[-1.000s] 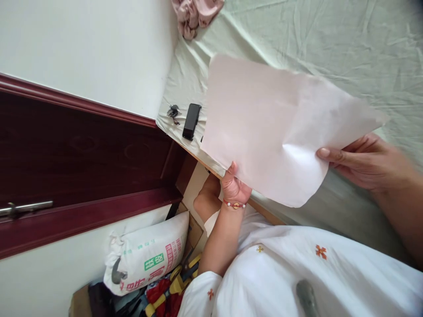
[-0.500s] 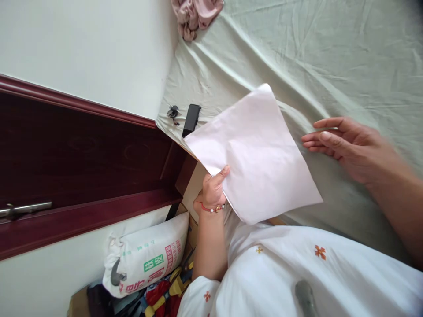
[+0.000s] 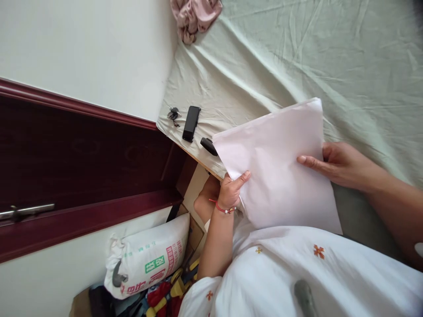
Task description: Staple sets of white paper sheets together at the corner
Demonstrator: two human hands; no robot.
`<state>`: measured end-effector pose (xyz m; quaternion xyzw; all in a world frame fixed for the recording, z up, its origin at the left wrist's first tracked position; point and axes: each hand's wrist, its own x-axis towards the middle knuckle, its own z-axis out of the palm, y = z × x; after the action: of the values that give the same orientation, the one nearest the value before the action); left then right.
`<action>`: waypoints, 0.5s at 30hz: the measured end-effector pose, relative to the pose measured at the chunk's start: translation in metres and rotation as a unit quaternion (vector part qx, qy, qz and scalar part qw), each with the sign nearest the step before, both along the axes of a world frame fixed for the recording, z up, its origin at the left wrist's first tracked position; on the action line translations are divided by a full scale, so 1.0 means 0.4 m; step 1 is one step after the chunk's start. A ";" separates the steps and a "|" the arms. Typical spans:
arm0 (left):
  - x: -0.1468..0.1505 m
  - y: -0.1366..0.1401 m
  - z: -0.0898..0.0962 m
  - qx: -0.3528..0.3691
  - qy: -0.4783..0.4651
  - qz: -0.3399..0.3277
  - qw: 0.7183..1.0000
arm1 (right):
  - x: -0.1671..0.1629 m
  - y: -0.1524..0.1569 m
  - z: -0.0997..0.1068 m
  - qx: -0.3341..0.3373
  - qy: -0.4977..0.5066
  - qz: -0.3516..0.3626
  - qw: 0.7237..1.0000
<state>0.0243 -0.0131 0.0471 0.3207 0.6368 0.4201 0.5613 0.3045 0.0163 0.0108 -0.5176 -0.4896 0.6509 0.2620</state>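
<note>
Over the green bedsheet (image 3: 264, 66), the pale pink paper (image 3: 280, 167), which looks light, floppy and easily creased, is pinched at opposite edges between the left hand (image 3: 231, 191) and right hand (image 3: 340, 165), best kept there.

I hold a pale pink sheet of paper (image 3: 280, 167) over the near edge of the bed with the wrinkled light green sheet (image 3: 330, 53), my left hand (image 3: 231, 191) at its left edge, my right hand (image 3: 337, 165) at its right. Left of the paper, on the bed's corner, lie a black oblong phone (image 3: 191, 123), a small bunch of keys (image 3: 172, 114) further left, and a small black oval object (image 3: 209, 146) just beside the paper. A crumpled dusty-pink cloth (image 3: 194, 15) lies at the far end. Below left, on the floor, sits a white printed sack (image 3: 148, 259).
</note>
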 end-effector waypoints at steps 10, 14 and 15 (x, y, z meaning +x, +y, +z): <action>0.013 -0.012 -0.060 0.009 -0.035 -0.085 0.996 | 0.004 0.001 -0.006 0.010 -0.083 -0.135 0.987; 0.012 -0.025 -0.077 0.014 0.000 -0.072 0.997 | 0.004 0.004 0.003 0.002 -0.066 -0.147 0.987; 0.012 -0.025 -0.080 0.018 0.007 -0.060 0.998 | 0.003 0.005 0.003 0.019 -0.074 -0.141 0.987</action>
<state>0.0291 -0.0229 0.0150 0.3715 0.6122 0.3950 0.5754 0.3059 0.0182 0.0122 -0.6234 -0.4422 0.5579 0.3233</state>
